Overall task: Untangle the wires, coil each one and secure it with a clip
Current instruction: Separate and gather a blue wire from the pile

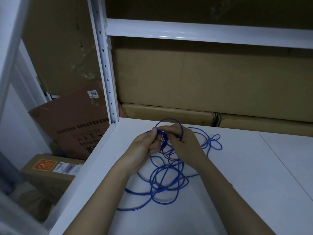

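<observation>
Pinching a small blue wire (pixel 166 173) coil between both my hands, left hand (pixel 144 146) and right hand (pixel 181 141), at twelve o'clock of the tangle; lifted so loops hang free.

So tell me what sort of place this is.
Probably a storeroom or warehouse. White metal shelving with a slotted upright holds stacked cardboard cartons, more labelled cartons sit on the floor, and both hands work a blue cable on the shelf surface.
</observation>
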A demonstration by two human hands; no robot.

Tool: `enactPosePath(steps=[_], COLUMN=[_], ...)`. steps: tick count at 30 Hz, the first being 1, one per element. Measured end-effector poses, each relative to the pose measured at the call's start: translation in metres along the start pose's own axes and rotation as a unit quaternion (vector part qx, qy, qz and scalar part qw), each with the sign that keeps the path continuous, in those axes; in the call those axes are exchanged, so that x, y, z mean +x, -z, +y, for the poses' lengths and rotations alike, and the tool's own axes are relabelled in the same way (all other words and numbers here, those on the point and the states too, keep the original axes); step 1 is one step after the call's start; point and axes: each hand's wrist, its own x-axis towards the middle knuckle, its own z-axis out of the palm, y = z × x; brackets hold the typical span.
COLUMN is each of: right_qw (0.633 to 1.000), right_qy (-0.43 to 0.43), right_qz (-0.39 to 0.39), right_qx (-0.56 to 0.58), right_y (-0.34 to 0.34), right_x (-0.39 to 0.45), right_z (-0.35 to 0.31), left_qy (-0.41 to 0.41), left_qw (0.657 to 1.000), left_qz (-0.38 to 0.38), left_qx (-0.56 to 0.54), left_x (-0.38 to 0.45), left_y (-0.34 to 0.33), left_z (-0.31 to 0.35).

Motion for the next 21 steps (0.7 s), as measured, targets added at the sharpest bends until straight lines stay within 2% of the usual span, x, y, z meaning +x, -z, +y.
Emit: enactPosePath(steps=[2, 6, 8, 14, 21], right_qw=[1.000, 0.987, 0.980, 0.996, 0.995], right_qy=[-0.003, -0.085, -0.111, -0.055, -0.027], right_qz=[-0.012, 0.008, 0.008, -0.056, -0.099], right_qx=[0.002, 0.137, 0.167, 0.052, 0.000], right_y=[0.002, 0.001, 0.000, 0.007, 0.016], right_x=[0.001, -0.001, -0.001, 0.002, 0.006], right_z=[-0.001, -0.005, -0.005, -0.008, -0.001], left_qy=[0.013, 0.031, 0.041, 0.083, 0.102], left_qw=[0.999, 0.989, 0.984, 0.980, 0.973], left_qz=[-0.018, -0.051, -0.074, -0.097, -0.121], left_qx=[-0.049, -0.135, -0.154, -0.151, -0.166], left_x=[-0.001, -0.002, -0.001, 0.000, -0.002], left_y=[0.000, -0.002, -0.002, 0.002, 0.003], left_z=[0.002, 0.005, 0.005, 0.001, 0.001])
